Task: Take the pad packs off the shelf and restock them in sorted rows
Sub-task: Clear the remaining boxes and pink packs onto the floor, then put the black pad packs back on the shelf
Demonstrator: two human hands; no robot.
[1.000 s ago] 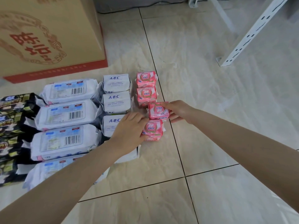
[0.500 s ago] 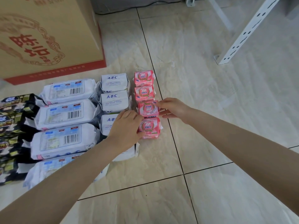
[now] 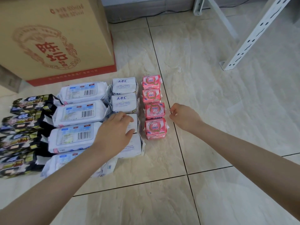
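Four rows of pad packs lie on the tiled floor (image 3: pixel 227 111), side by side. From the left there are black packs (image 3: pixel 30 103), then big white packs with bar codes (image 3: pixel 82 93), then small white ABC packs (image 3: pixel 124 84), then small pink packs (image 3: pixel 151 82). Each row runs away from the person. The four pink packs sit one behind the other in a neat line, with a thin gap between them and the ABC row.

The left hand (image 3: pixel 116 130) rests on top of the third ABC pack (image 3: pixel 135 123). Its grip is apart, with the fingers laid fairly straight over the pack and the thumb by the near edge. The right hand (image 3: pixel 183 117) is just beside the third pink pack (image 3: pixel 155 111) and does not touch it. Its fingers are curled in together and hold nothing.

A big cardboard box (image 3: pixel 56 38) with red print stands behind the rows. A white metal shelf leg (image 3: pixel 253 34) with holes stands on the floor far to the right.
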